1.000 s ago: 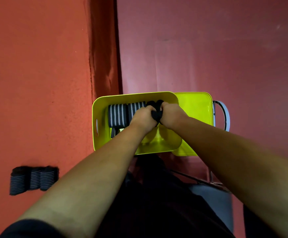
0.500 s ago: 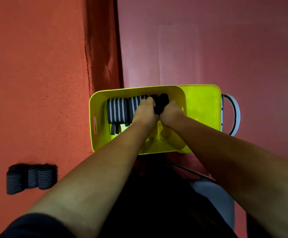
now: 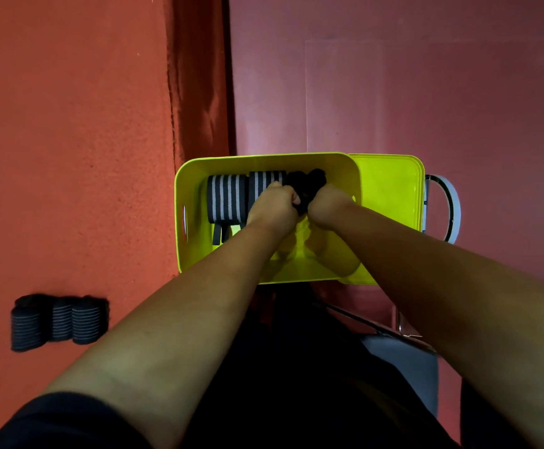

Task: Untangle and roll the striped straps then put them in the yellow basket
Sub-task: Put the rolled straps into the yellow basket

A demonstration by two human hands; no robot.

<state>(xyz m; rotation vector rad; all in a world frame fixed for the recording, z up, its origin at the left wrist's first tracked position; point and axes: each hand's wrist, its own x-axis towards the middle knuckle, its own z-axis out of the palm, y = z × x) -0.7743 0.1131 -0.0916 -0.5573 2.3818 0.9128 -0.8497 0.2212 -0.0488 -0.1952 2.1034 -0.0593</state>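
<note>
In the centre of the frame, a yellow basket, seen from above. Inside it, along the upper wall, two rolled striped straps lying side by side and touching, black with white stripes. From under the left one, loose strap ends pointing toward the lower edge of the frame. Just right of them, in the same row, a dark strap roll, gripped from both sides. Left hand with fingers curled round the left side of this roll, the back of the hand covering part of the second striped roll. Right hand with fingers curled on its right side, knuckles very near to the left hand. Both hands down inside the basket, below its rim; not possible to tell whether the roll rests on the bottom. Behind the right edge of the basket, a flat yellow piece, partly hidden by it, and beside that a grey ring. At the lower left of the frame, well apart from the hands, three more rolled straps side by side on the orange surface. At the upper right, dark red floor
</note>
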